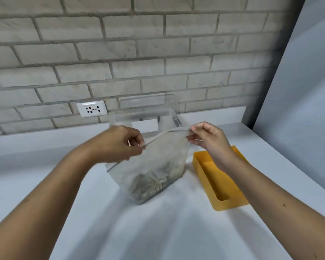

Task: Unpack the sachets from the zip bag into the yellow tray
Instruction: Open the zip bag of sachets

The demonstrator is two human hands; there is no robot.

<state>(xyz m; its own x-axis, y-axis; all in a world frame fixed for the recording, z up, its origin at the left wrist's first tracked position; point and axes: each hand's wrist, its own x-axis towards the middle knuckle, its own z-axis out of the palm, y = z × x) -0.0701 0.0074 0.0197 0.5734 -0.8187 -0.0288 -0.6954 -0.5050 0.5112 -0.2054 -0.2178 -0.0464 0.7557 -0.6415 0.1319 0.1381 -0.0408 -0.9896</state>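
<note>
While rim-pinched by left hand (120, 144) and right hand (209, 140), the mid-bench translucent plastic zip bag (158, 164) is judged limp, light.

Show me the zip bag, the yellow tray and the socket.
zip bag (154, 166): head view, on its cloudy front face.
yellow tray (231, 205): head view, on its near outer wall.
socket (92, 109): head view, on the middle of its white plate.

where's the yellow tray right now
Head view, right side: the yellow tray sits open side up on the white counter, just right of the zip bag.
</note>
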